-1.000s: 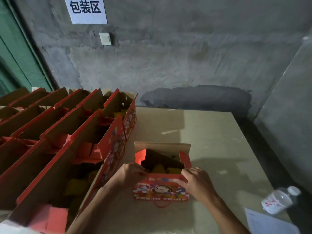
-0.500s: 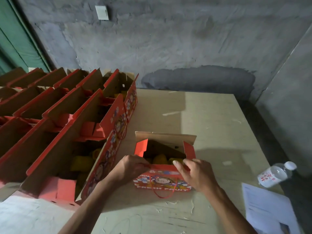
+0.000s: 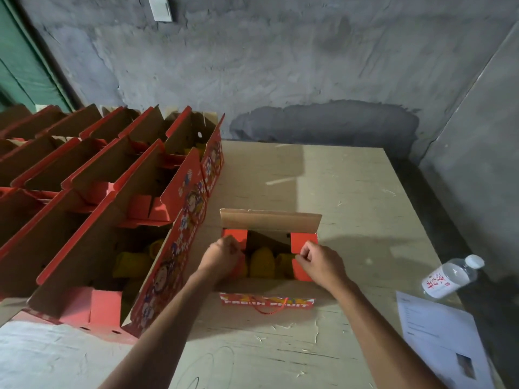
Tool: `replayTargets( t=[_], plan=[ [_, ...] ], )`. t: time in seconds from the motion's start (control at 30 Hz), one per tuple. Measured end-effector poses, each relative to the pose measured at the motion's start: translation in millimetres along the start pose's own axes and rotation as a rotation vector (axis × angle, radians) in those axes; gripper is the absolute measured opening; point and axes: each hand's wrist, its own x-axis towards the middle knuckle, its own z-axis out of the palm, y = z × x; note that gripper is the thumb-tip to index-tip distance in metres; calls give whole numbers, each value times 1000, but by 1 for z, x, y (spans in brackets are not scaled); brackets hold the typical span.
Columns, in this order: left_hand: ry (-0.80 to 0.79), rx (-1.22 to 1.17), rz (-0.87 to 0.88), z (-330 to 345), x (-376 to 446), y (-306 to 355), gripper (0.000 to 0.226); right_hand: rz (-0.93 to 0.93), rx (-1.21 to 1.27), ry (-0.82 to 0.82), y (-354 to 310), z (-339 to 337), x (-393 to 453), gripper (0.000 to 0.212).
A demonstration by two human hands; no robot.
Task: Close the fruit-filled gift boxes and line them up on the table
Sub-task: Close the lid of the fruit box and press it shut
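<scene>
Just two hands [image 3: 222, 259] [image 3: 320, 262], one box [image 3: 268, 300]

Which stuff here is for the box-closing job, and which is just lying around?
For the job:
- small open gift box
- yellow fruit inside it
- left hand and right hand pinching its red side flaps
- open gift boxes waiting on the left

Just lying about:
- water bottle
- printed paper

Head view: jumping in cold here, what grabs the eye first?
The small red gift box at table centre, top open, yellow fruit showing. The left hand and right hand each pinch a red side flap of it. To its left stands a crowd of open boxes in rows; a water bottle lies at the right edge beside a sheet of paper.
</scene>
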Motion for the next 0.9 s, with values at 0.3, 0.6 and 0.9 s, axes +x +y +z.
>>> replayTargets(
  t=[0.3, 0.6, 0.9],
  plan=[
    [183, -83, 185, 25, -22, -9, 8, -128, 4, 174, 7, 14, -10, 29],
    [398, 19, 48, 35, -31, -6, 46, -94, -158, 438, 0, 28, -16, 39],
    [155, 147, 209, 37, -26, -12, 39, -197, 46, 447, 6, 37, -6, 8]
  ],
)
